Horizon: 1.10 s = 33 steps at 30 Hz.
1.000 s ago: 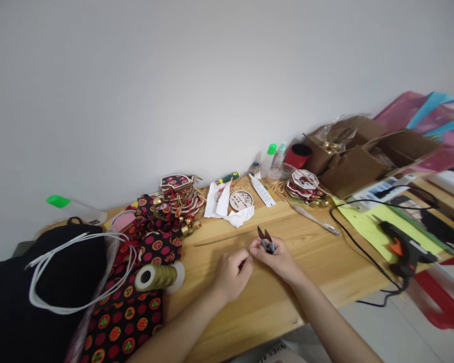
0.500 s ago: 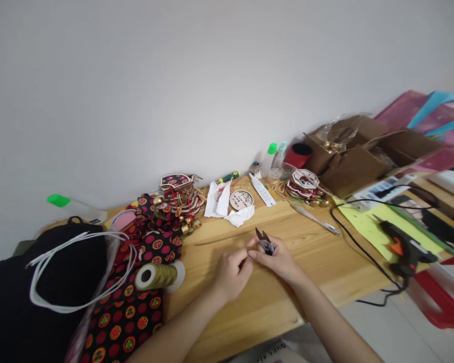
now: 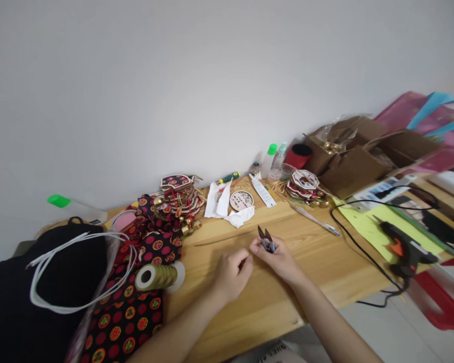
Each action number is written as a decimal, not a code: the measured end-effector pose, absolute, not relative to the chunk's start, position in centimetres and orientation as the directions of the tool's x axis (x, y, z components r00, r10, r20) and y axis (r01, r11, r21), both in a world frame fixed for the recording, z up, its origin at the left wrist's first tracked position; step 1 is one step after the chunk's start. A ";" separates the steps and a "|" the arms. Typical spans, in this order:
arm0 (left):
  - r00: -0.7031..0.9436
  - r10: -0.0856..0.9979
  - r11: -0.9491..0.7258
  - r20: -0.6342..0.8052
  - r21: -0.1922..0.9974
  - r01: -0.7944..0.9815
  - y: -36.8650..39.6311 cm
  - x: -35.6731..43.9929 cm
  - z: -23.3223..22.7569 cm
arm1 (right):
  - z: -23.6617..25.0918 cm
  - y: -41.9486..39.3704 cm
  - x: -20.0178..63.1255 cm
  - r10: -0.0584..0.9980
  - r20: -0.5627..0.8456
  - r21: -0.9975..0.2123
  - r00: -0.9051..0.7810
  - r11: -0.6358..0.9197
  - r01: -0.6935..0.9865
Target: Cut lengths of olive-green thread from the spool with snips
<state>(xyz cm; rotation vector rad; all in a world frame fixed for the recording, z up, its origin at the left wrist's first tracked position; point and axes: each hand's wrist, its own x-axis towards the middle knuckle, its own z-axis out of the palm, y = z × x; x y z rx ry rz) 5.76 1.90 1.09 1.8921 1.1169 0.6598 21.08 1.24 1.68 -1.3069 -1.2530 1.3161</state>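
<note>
My left hand [image 3: 232,272] rests on the wooden table [image 3: 318,262], fingers curled tight; whatever they pinch is too small to make out. Touching it, my right hand [image 3: 278,259] grips the thread snips [image 3: 266,239], whose blades poke up past my fingertips. The snips' handle is buried in my palm. The glue gun [image 3: 404,249] lies well apart at right.

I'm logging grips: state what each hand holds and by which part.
The right hand grips small thread snips by the handle end, blades pointing away. The left hand is closed; anything pinched in it cannot be made out.
</note>
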 end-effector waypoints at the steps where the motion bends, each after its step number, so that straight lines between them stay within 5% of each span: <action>1: 0.465 0.885 -0.267 0.029 0.850 0.454 1.9 5.8 1.1 | 1.7 1.3 21.1 0.992 -0.117 -0.991 -0.057 -0.113 0.065; 12: 0.387 0.921 -0.223 0.039 0.869 0.442 1.8 5.6 0.6 | 1.5 1.2 21.0 0.990 -0.128 -0.987 0.065 -0.134 0.089; 21: 0.311 0.950 -0.173 0.043 0.898 0.405 2.0 5.6 0.6 | 0.9 1.1 22.9 0.970 0.045 -0.930 0.238 -0.047 0.364; 33: 0.371 0.907 -0.388 0.198 0.732 0.560 1.9 5.7 0.6 | 1.4 -1.4 29.5 0.983 0.118 -0.720 0.140 -0.012 0.693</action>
